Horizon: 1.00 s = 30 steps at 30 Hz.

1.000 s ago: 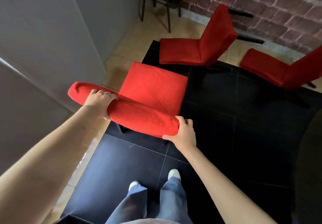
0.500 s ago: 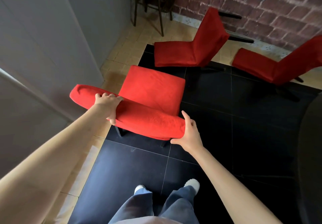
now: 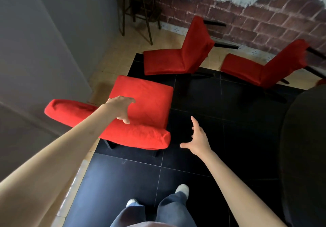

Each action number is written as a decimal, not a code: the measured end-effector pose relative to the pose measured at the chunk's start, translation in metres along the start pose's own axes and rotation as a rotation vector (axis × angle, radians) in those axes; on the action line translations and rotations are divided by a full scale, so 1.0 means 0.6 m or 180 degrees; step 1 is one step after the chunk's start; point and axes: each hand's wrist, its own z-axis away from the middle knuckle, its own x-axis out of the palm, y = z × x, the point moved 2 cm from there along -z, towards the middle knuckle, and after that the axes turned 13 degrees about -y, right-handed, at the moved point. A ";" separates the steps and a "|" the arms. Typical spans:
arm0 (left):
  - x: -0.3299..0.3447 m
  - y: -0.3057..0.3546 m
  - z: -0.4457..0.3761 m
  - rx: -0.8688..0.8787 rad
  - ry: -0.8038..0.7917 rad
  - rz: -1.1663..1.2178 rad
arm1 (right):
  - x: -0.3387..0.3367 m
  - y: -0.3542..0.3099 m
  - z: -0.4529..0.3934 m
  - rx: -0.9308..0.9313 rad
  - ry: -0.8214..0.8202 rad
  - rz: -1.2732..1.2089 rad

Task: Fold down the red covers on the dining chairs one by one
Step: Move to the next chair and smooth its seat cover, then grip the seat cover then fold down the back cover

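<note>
Red covers dress three dining chairs in the head view; the nearest chair (image 3: 141, 106) stands just ahead of the person's feet, its padded back a red roll across the near edge of the seat, its dark legs on the black floor tiles (image 3: 134, 179); the left hand (image 3: 121, 108) reaches over that back, fingers spread and relaxed above the seat cover, thumb down beside the fold; whether the palm touches the cloth cannot be told; the right hand (image 3: 198, 141) hangs clear of the chair, just beside the right end of the roll, fingers splayed wide over the dark tiles, holding nothing; so neither grip has hold of anything. Farther off, the second chair (image 3: 178, 59) and the third chair (image 3: 255, 67) sit near the brick wall (image 3: 247, 23), each with its red back tilted up and away from its seat; a dark wooden stool (image 3: 137, 11) stands in the corner by the grey wall (image 3: 44, 41); a dark round surface (image 3: 305, 147) shows at the right edge; blue trousers (image 3: 155, 214) and pale shoes show at the bottom.
</note>
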 end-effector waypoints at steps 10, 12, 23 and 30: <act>-0.070 0.197 -0.089 0.0328 0.0387 0.0679 | -0.190 0.087 -0.055 -0.0098 0.0047 -0.0153; -0.083 0.233 -0.111 0.0356 0.0464 0.0821 | -0.227 0.106 -0.077 -0.0112 0.0033 -0.0171; -0.162 0.293 -0.241 0.0201 0.0461 0.1249 | -0.352 0.106 -0.267 -0.0250 -0.0273 -0.0096; -0.277 0.255 -0.381 0.0170 0.0380 0.1587 | -0.439 0.047 -0.429 -0.0152 -0.0389 0.0031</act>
